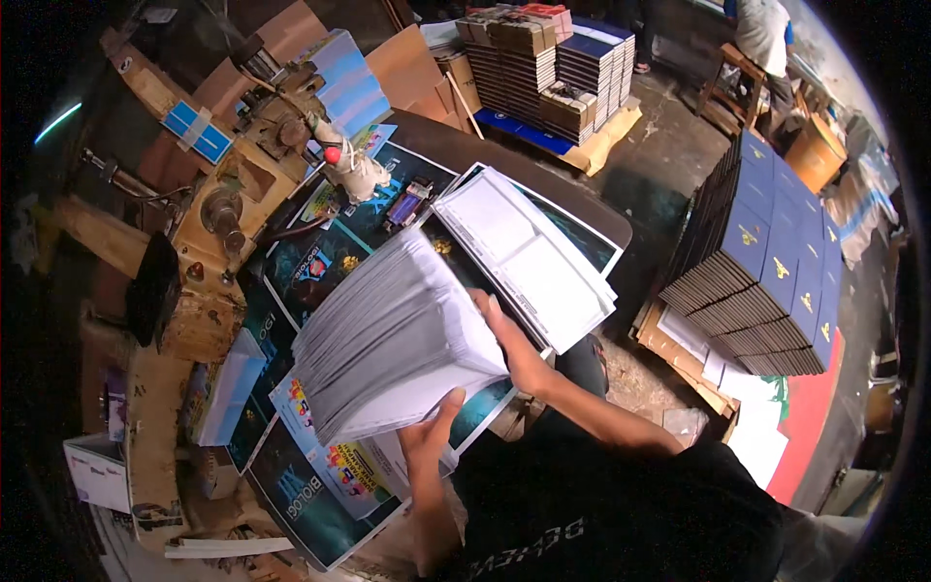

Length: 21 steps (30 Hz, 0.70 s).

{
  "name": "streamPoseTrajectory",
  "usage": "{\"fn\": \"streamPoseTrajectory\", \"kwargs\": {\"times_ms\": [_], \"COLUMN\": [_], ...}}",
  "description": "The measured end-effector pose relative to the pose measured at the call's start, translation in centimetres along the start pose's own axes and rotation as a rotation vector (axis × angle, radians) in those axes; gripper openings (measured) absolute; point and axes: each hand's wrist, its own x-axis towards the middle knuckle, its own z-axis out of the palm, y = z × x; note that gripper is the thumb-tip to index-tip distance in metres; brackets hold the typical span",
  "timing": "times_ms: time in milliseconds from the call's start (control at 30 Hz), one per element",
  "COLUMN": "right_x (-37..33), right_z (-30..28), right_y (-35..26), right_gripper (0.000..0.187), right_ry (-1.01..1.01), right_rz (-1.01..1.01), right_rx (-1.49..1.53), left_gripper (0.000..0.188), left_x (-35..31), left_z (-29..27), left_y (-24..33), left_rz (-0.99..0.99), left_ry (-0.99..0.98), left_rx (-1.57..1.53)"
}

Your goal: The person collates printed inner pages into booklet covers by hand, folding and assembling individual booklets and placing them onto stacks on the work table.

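Fingers of the left hand (427,436) and right hand (516,357) are closed on the thick white paper stack (388,339); probably heavy, floppy, slippery, best gripped along this near edge.

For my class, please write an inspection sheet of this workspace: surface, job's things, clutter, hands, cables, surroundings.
Surface: table mostly covered by dark printed sheets.
Job's things: thick white paper stack, held; white sheet pile to its right.
Clutter: small purple item on the printed sheets.
Hands: left hand grips the stack's lower edge; right hand its right side.
Cables: dark cord-like line near the beige machine; kind unclear.
Surroundings: blue-covered stacks at right, bundled stacks at the back, another person at top right.
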Motion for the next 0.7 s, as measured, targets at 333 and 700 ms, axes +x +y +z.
{"fn": "streamPoseTrajectory", "kwargs": {"times_ms": [333,700], "right_x": [-4.8,-5.4], "right_z": [-2.0,-1.6], "right_y": [1.9,5.1], "right_gripper": [0.075,0.062], "right_ry": [-0.165,-0.078], "right_rz": [-0.026,0.388], "right_rx": [-0.453,-0.718], "left_gripper": [0.058,0.082], "left_x": [1.8,3.4], "left_z": [1.2,4.2], "left_y": [3.0,6.8], "left_rz": [-0.07,0.283], "left_ry": [0.226,-0.03], "left_rx": [-0.435,0.33]}}
